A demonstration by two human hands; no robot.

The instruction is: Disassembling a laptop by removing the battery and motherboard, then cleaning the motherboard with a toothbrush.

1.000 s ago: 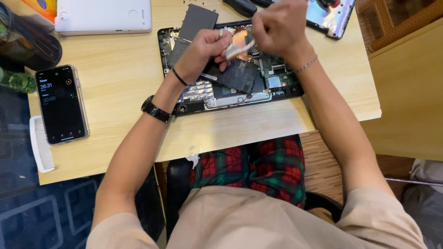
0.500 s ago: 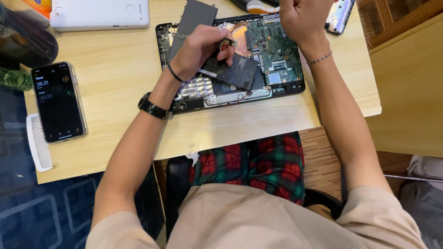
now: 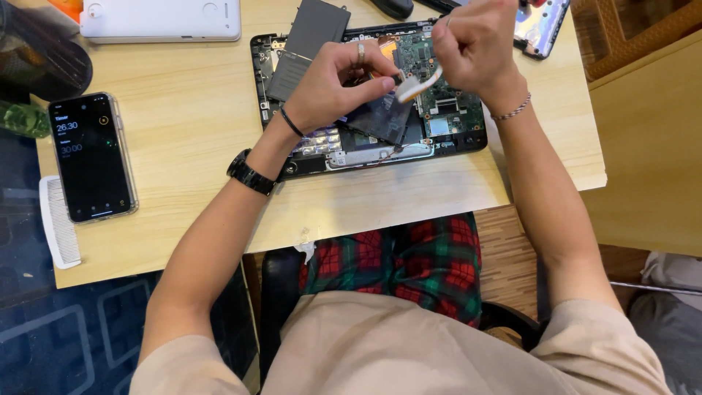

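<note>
Since the earlier frame my right hand (image 3: 475, 47) has come back from the far edge to a spot above the opened laptop (image 3: 365, 95), and my left hand (image 3: 333, 84) has lifted slightly to meet it. Both hands now close on one thing: a pale flat ribbon cable (image 3: 418, 85) with an orange stripe, held in the air between them above the middle of the laptop's board. The left fingers (image 3: 376, 82) are pinched tight on its near-left end, at a small dark connector; the right fingers are curled into a loose fist around its far-right end, though the exact grip inside that fist is hidden from me. I judge the step in hand to be handling this cable clear of the board, freeing or seating it; I cannot tell which. The next move calls for a light, straight pull or push along the cable's length, no twisting, the left pinch kept steady. The cable looks thin, short, slightly bowed and uncreased. The laptop lies bottom-up at the far middle of the desk (image 3: 183, 146), its cover off, a dark flat battery pack (image 3: 307, 44) tilted against its far-left corner. A phone (image 3: 91, 157) lies well apart on the left.
</note>
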